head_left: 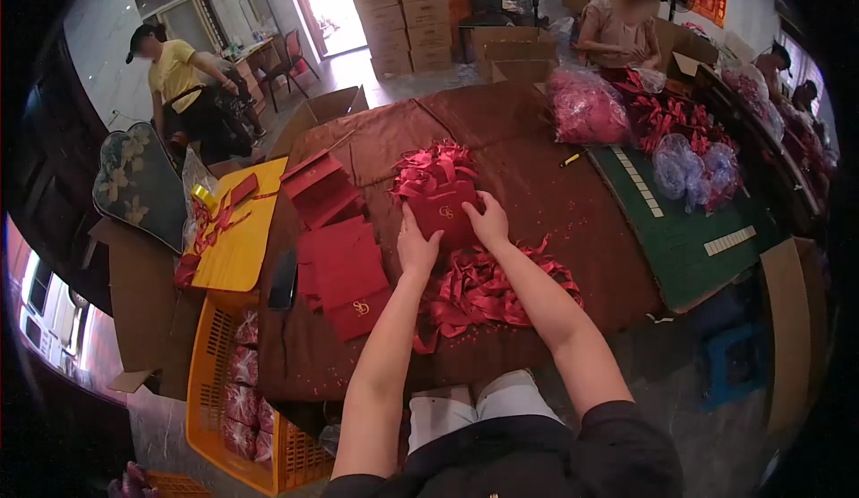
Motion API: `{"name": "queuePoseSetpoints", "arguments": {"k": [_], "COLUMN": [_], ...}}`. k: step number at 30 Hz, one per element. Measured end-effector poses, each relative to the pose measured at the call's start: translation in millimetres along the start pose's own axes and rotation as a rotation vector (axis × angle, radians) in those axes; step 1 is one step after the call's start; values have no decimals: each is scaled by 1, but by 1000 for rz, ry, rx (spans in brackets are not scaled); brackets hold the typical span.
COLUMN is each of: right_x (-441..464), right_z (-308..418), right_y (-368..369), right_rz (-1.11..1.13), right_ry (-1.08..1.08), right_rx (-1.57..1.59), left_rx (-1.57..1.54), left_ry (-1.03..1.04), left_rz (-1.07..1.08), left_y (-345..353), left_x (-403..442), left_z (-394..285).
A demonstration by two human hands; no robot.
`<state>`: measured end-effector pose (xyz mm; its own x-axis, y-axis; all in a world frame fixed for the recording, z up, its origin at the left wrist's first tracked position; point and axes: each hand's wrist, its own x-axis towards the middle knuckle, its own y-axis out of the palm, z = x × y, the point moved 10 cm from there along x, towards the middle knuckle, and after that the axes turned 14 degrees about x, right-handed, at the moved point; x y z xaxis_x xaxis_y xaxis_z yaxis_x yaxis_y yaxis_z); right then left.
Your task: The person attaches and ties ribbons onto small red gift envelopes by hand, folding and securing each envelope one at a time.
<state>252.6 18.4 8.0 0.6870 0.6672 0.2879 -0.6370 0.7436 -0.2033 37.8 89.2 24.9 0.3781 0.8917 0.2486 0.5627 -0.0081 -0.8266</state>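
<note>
- I see my left hand (418, 243) part-curled at the near left side of a small red bag (445, 213), thumb toward the front.
- My right hand (489, 222) is part-curled at the bag's right side; between them, the two hands hold it, gold lettering facing me.
- The small red bag is near the middle of the bench (595, 261), which is draped in brown cloth; I cannot tell whether its base touches the cloth.
- Just beyond it is a bunch of red ribbons (434, 163).
- Nearer me, partly behind my right forearm, lies a loose heap of ribbon (474, 299).
- To the left, flat red bags (344, 270) overlap, with a dark phone (283, 280) beside them.
- Farther left is a yellow board (231, 252); on the right, a green board (684, 252).
- An orange crate (204, 386) below holds wrapped packets (241, 402).
- Across the bench sits a person in a pale top (617, 37).
</note>
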Motion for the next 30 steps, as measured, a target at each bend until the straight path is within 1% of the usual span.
{"name": "queuePoseSetpoints", "arguments": {"k": [2, 3, 4, 6, 7, 9, 10, 11, 13, 14, 15, 16, 18, 19, 21, 22, 24, 25, 26, 28, 29, 30], "right_x": [-8, -2, -12, -18, -20, -26, -31, -43, -67, -90, -112, -131, -179, -200, -237, -251, -267, -272, -274, -270, -267, -263], "right_z": [3, 10, 12, 21, 24, 25, 38, 51, 62, 80, 92, 92, 127, 135, 143, 151, 152, 147, 146, 136, 133, 124], "right_y": [1, -6, -10, -14, -16, -27, -35, -44, -48, -54, -59, -59, -63, -56, -33, -21, 4, 17, 27, 41, 48, 57], "right_rz": [68, 66, 72, 62, 30, -3, -18, -48, 73, 145, 212, 279, 403, 478, 622, 650, 643, 669, 670, 561, 526, 505], "right_ry": [-6, -38, -19, -50, -76, -28, -131, -177, -169, -125, -87, -190, -386, -413, -488, -518, -499, -445, -448, -433, -446, -421], "right_rx": [29, 35, 33, 38, 36, 90, 69, 107, 277, 295, 308, 263, 111, 96, 69, 68, 100, 57, 56, -60, -76, -155], "left_rx": [15, -5, -13, 8, 9, 112, 123, 92, 25, 12, 107, 220, 371, 434, 432, 428, 465, 475, 461, 482, 466, 438], "left_ry": [61, 57, 76, 105, 98, 158, 135, 168, 244, 231, 256, 262, 354, 334, 321, 313, 292, 261, 282, 168, 203, 198], "left_rz": [-73, -80, -93, -161, -153, -188, -179, -192, -228, -316, -406, -418, -358, -282, -231, -189, -191, -184, -225, -169, -217, -165], "left_y": [-14, -14, -21, -37, -41, -58, -69, -85, -114, -134, -150, -158, -152, -149, -139, -131, -127, -129, -132, -133, -141, -144], "left_x": [-10, -6, -15, -23, -27, -48, -64, -85, -121, -142, -164, -179, -199, -207, -216, -219, -227, -233, -241, -260, -271, -280], "left_z": [-5, -10, -12, -17, -18, -28, -22, -22, -22, -9, 5, 23, 61, 73, 87, 97, 103, 100, 94, 90, 78, 72]}}
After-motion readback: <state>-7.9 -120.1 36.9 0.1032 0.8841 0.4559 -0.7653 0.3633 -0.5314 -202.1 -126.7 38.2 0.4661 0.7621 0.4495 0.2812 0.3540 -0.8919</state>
